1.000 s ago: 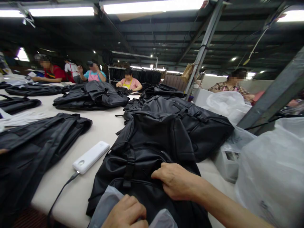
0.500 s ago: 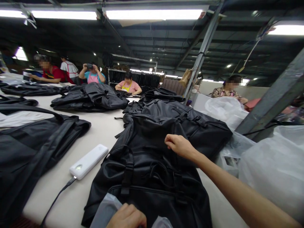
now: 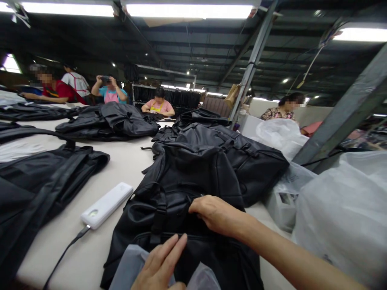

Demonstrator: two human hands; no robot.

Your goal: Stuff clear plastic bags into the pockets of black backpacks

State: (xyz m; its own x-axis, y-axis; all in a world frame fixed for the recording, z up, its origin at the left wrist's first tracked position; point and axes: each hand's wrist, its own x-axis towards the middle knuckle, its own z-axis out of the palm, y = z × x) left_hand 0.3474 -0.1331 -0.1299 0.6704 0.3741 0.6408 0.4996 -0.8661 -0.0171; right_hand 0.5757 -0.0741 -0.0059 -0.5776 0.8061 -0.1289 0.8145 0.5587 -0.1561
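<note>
A black leather-look backpack (image 3: 187, 165) lies in front of me, its buckled straps and front pocket facing up. My right hand (image 3: 211, 213) is closed, with its fingertips pinched on the material at the middle of the backpack's front. Exactly which part they grip is hidden. Lower down, my left hand (image 3: 163, 264) is open, its fingers stretched out over the front pocket. Translucent plastic (image 3: 128, 264) shows on both sides of the left hand, at the near end of the backpack.
More black bags (image 3: 111, 121) lie across the pale table (image 3: 127, 159). A white power bank (image 3: 107, 205) with a black cable lies at left. Large plastic bags (image 3: 344, 213) and a slanted metal post (image 3: 341, 104) stand at right. Several people work farther back.
My right hand has come down and toward me from above the backpack onto its front. The left hand's fingers have gone from curled to stretched out.
</note>
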